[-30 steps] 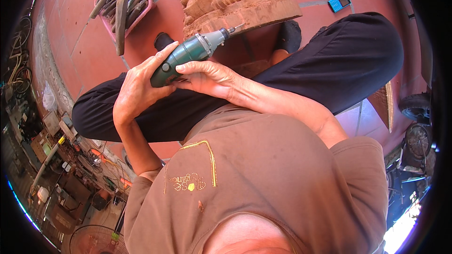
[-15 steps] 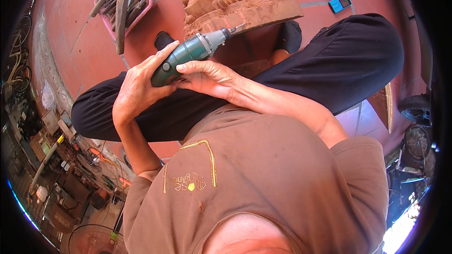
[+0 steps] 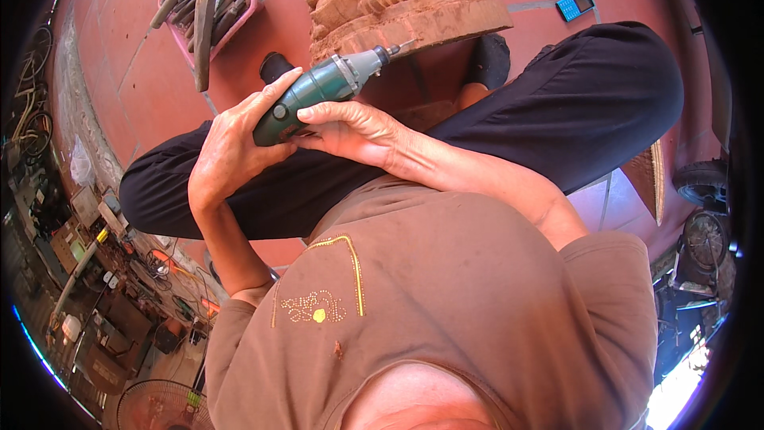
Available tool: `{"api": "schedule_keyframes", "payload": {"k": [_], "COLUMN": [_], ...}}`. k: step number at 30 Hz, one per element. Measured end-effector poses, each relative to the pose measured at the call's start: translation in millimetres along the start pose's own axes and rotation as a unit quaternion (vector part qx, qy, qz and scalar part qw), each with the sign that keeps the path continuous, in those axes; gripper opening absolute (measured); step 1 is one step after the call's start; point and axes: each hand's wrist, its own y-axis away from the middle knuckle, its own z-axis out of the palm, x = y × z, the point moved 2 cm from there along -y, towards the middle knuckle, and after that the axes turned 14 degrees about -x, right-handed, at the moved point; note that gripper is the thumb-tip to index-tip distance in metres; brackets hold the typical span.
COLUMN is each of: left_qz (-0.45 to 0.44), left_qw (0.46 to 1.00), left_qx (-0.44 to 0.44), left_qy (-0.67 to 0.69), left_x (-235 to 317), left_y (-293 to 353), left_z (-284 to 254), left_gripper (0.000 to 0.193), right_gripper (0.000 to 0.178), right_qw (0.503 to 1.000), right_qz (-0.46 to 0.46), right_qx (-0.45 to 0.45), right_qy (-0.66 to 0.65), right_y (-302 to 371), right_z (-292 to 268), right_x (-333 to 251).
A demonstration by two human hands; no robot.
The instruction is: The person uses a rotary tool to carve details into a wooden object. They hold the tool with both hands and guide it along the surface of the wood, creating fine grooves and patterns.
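Observation:
A green and grey rotary tool [image 3: 317,89] lies in both my hands above my crossed legs. Its thin metal bit points up and to the right, toward the lower edge of a carved wooden piece [image 3: 398,8]; whether they touch I cannot tell. My left hand [image 3: 239,131] wraps round the tool's rear part, with the thumb and fingers on its side. My right hand [image 3: 354,134] grips it from the right, thumb laid along the casing, its other fingers partly hidden beneath. Coin-like rounds and folds are cut into the brown wood.
On the red tiled floor at the upper left stands a pink basket [image 3: 253,5] of long dark-handled tools. A blue keypad phone [image 3: 574,5] lies at the upper right. Cables and tools clutter the far left, near a fan [image 3: 163,406]. A wheel [image 3: 704,183] stands at the right.
Almost nothing differs. Both hands and the rotary tool have shifted very slightly to the left, with the same hold.

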Motion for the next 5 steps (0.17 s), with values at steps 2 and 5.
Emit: {"api": "schedule_keyframes", "payload": {"k": [2, 5], "left_qz": [0.009, 0.009], "left_qw": [1.0, 1.0], "left_qx": [0.002, -0.006], "left_qy": [-0.004, -0.006], "left_x": [-1.1, -0.1], "left_y": [0.3, 0.5], "left_z": [0.3, -0.9], "left_gripper": [0.089, 0.089], "right_gripper": [0.048, 0.051], "right_qw": [1.0, 1.0], "right_qz": [0.001, 0.004], "right_qx": [-0.002, 0.004], "right_qy": [-0.003, -0.003], "right_y": [0.5, 1.8], "right_z": [0.7, 2.1], "right_x": [0.4, 0.7]}}
